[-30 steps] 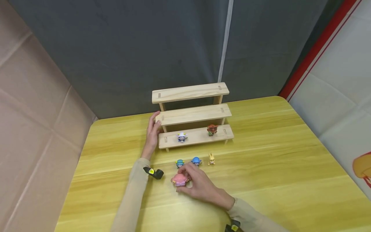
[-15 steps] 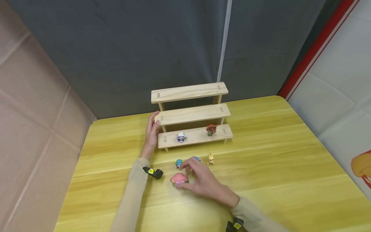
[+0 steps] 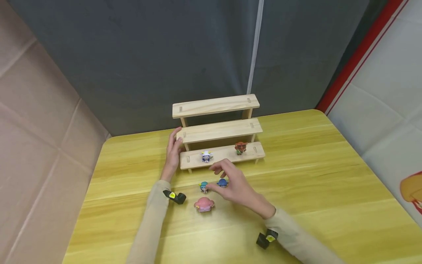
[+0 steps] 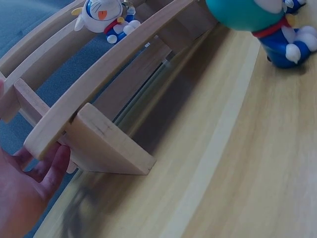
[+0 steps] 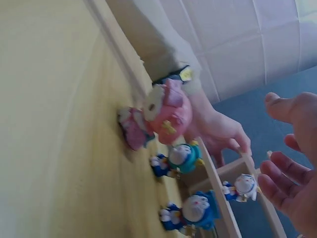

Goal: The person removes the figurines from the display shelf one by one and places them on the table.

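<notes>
A three-step wooden display shelf stands on the table, and my left hand grips its left end. In the left wrist view, fingertips of that hand lie against the shelf's side. My right hand hovers over the table with thumb and fingers spread, holding nothing. Beneath and beside it stand a teal-capped figurine and a blue-capped figurine. Nearer me sits a pink-headed figurine, clearly apart from the right hand. On the lowest step are a white-hatted figurine and a reddish-brown fox-like figurine.
The wood-grain table extends to both sides of the shelf. Behind it hangs a dark grey curtain. Pale padded panels border the left side. The yellow rabbit figurine is hidden behind the right hand in the head view.
My right hand has let go of the pink-headed figurine, leaving it on the table, and has moved up and away towards the shelf. The left hand has stayed at the shelf's end.
</notes>
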`<state>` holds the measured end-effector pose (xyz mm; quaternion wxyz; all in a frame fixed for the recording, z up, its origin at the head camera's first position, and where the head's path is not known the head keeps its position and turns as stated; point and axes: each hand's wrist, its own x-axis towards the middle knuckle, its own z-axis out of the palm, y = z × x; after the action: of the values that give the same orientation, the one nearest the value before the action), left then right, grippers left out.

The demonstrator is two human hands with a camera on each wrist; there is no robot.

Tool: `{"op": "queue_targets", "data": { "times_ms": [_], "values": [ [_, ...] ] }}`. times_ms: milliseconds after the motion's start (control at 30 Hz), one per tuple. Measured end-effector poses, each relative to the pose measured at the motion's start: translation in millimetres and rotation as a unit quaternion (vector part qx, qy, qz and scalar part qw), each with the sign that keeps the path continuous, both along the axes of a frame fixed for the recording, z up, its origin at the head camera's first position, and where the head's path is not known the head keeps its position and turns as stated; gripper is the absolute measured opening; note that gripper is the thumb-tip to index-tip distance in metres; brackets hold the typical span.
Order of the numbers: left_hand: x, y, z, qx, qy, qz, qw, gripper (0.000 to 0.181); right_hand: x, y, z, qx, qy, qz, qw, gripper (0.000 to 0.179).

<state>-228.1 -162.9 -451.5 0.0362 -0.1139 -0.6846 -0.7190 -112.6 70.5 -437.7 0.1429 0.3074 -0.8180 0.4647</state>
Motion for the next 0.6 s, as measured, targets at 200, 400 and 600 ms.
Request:
{"op": "queue_targets", "data": {
  "times_ms": [200,400,600],
  "values": [
    [-3.5,0.9,-5.6,0.002,-0.005,0.010,0.9999,0.049,-8.0,7.2,8.9,-0.020,0.025,-0.027,0.9991,0.046],
    [-1.1,2.0,-2.5,0.006,-0.002,0.013,0.9999,0.048,-12.2,17.5,15.4,-0.036,0.018,-0.056,0.9976,0.049],
    [0.2,0.4,-0.2,0.004,-0.002,0.010,0.9999,0.049,-17.6,27.3,17.1,-0.042,0.036,-0.077,0.9955,0.051]
  ]
}}
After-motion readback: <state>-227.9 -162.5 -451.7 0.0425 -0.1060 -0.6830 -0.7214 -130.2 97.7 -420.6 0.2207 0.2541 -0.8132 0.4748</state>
